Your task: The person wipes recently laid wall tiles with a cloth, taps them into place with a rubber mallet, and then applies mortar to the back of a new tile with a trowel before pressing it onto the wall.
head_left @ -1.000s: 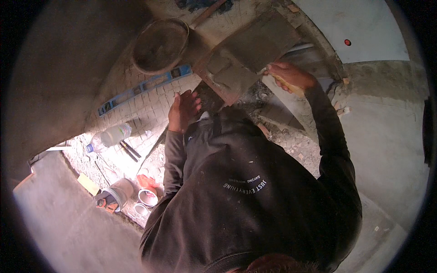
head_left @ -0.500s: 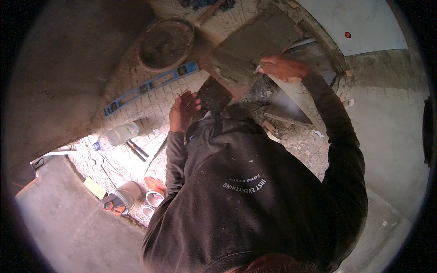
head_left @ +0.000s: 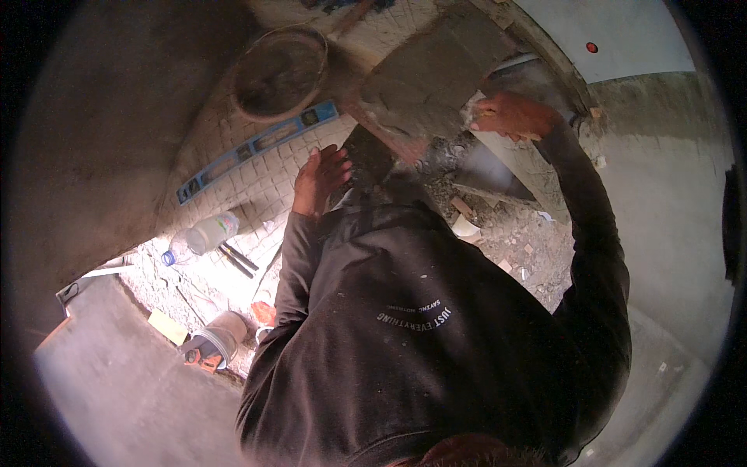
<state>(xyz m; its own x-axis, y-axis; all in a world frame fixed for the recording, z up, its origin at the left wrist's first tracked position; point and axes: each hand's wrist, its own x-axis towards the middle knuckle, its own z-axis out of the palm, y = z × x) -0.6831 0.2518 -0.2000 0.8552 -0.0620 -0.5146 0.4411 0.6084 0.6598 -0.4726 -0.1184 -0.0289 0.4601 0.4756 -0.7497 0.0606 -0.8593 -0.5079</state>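
My right hand (head_left: 517, 117) is closed at the right end of a broad grey layer of mortar (head_left: 436, 66). A small pale bit shows at its fingertips, and I cannot make out what it grips. Below this hand runs a pale, wedge-shaped board or tile edge (head_left: 510, 159). My left hand (head_left: 320, 180) is open and empty, its fingers apart, beside my dark knee (head_left: 366, 159). A blue spirit level (head_left: 257, 148) lies slanting on the scored floor just beyond it. Behind the level stands a round basin (head_left: 282, 74) with grey mix inside.
A clear plastic bottle (head_left: 204, 236) with a blue cap and dark rod-like tools (head_left: 237, 261) lie at left. A bucket (head_left: 224, 335) holds an orange-handled tool. Rubble (head_left: 506, 241) covers the ground at right. A white panel (head_left: 622, 39) stands at the far right.
My right hand has moved rightward, away from the middle of the mortar. My left hand has shifted slightly right and up, still open.
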